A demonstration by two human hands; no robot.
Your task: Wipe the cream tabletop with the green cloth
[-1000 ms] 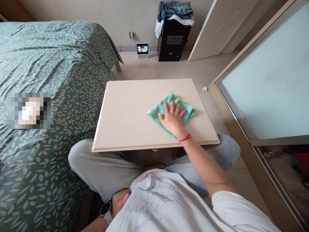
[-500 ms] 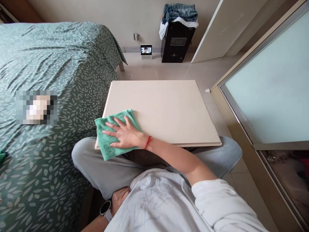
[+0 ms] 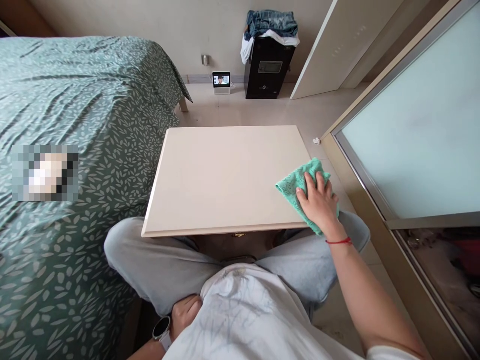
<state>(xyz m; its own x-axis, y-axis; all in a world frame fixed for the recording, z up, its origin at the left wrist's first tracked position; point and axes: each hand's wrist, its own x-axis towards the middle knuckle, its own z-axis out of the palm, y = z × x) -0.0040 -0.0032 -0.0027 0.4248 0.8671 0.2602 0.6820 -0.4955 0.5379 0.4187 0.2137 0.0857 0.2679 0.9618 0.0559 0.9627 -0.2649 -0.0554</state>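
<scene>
My right hand, with a red string on its wrist, presses a green cleaning cloth against the right edge of a cream tabletop. Its fingers are bent over the cloth, part of which hangs past the edge. The tabletop stands before me, above my knees. Low in my lap, my left hand rests by the hem of my white shirt. Its fingers look curled, and their tips are hidden. On that wrist is a watch.
A bed with a green leaf-pattern cover lies along the left. To the right runs a frosted sliding door. Against the far wall stand a small screen and a black cabinet topped with folded jeans.
My right hand has swept the green cloth from the tabletop's near left corner across to its right edge. My left hand stays in my lap. The view has shifted slightly.
</scene>
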